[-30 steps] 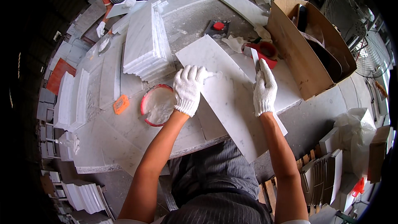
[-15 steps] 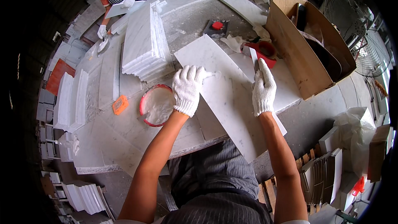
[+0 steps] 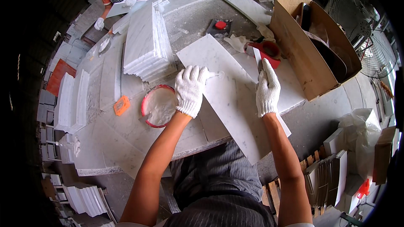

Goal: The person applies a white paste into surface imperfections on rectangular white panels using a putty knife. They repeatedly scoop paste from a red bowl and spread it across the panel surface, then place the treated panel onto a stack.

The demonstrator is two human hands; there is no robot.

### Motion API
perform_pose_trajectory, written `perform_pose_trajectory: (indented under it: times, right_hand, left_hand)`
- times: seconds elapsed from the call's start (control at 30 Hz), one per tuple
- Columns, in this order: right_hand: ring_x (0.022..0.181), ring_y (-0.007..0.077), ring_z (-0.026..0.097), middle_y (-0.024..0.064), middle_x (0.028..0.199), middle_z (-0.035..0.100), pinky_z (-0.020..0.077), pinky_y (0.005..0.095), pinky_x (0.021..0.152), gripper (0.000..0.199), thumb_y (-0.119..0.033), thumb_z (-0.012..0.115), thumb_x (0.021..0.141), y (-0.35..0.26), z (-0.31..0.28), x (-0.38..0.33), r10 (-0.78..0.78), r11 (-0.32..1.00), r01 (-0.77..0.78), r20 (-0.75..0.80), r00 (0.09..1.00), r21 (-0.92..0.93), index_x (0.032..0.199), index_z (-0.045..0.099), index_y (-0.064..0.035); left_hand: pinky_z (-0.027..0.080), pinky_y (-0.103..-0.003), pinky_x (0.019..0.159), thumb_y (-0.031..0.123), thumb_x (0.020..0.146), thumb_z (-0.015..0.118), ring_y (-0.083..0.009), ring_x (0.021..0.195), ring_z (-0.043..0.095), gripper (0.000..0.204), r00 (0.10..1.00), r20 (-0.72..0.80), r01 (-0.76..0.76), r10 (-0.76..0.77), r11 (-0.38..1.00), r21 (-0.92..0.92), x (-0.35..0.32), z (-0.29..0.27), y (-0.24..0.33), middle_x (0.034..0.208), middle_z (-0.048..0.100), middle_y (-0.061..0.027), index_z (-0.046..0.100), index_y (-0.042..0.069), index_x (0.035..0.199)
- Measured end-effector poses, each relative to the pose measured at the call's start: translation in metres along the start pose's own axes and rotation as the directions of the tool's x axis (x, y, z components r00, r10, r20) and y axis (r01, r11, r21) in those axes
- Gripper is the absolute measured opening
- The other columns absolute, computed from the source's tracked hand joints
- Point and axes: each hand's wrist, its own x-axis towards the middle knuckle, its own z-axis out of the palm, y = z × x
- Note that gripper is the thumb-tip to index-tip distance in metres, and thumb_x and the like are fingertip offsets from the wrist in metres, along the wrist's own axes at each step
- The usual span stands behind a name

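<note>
- The round bench (image 3: 126, 143) has some bare room between the slab and the tile stack (image 3: 145, 42).
- The long white slab (image 3: 235, 96) lies slanted, its near end sticking past the bench edge.
- The left hand (image 3: 190, 90) rests flat on the slab.
- The right hand (image 3: 267, 90) grips a scraper (image 3: 257, 56) at its far side.

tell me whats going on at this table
A person in white knit gloves works on a long white marble slab lying across a stone table. The left hand presses flat on its left edge; the right hand rests near its right edge. A red-rimmed dish sits beside the left hand.
</note>
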Motion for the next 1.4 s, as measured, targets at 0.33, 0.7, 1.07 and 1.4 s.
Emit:
perform_pose_trajectory:
  times: [0.33, 0.7, 1.07, 1.4]
  right_hand:
    - [0.063, 0.0033, 0.041, -0.0049, 0.088, 0.056, 0.0365, 0.0205, 0.055, 0.037, -0.007, 0.049, 0.102, -0.001, 0.001, 0.000, 0.006, 1.000, -0.006, -0.002, 1.000, 0.009, 0.137, 0.061, -0.0126]
    - [0.064, 0.0034, 0.042, -0.0048, 0.092, 0.058, 0.0365, 0.0205, 0.055, 0.036, -0.008, 0.049, 0.102, 0.002, 0.003, 0.000, -0.083, 0.996, 0.082, -0.018, 0.996, -0.033, 0.136, 0.061, -0.0104]
    - [0.114, 0.0223, 0.061, 0.0133, 0.124, 0.065, 0.0429, 0.0302, 0.101, 0.037, -0.002, 0.051, 0.098, -0.011, 0.002, -0.002, 0.032, 0.998, -0.032, 0.004, 0.999, 0.054, 0.134, 0.060, -0.0053]
    - [0.114, 0.0198, 0.060, 0.0118, 0.124, 0.065, 0.0433, 0.0295, 0.101, 0.037, -0.001, 0.050, 0.099, -0.015, 0.003, -0.004, 0.044, 0.997, -0.044, 0.006, 0.999, 0.063, 0.134, 0.060, -0.0048]
  left_hand:
    - [0.049, -0.043, 0.093, 0.020, 0.085, 0.061, -0.0238, 0.111, 0.059, 0.034, 1.000, 0.008, 0.010, -0.010, 1.000, -0.014, 0.003, 0.000, 0.001, 0.115, 0.063, -0.0037, 0.062, 0.014, 0.119]
    - [0.048, -0.043, 0.096, 0.018, 0.086, 0.059, -0.0245, 0.112, 0.059, 0.034, 0.999, 0.007, 0.033, -0.033, 0.999, -0.036, 0.001, -0.003, -0.001, 0.116, 0.063, -0.0041, 0.062, 0.015, 0.120]
    - [0.047, -0.044, 0.098, 0.018, 0.087, 0.058, -0.0252, 0.114, 0.059, 0.034, 0.998, 0.011, 0.064, -0.063, 0.995, -0.083, -0.003, -0.006, -0.001, 0.116, 0.064, -0.0046, 0.062, 0.015, 0.121]
    - [0.046, -0.044, 0.098, 0.017, 0.085, 0.068, -0.0273, 0.113, 0.060, 0.035, 0.969, -0.089, 0.201, -0.231, 0.943, -0.265, -0.017, 0.000, -0.002, 0.119, 0.066, -0.0071, 0.064, 0.014, 0.120]
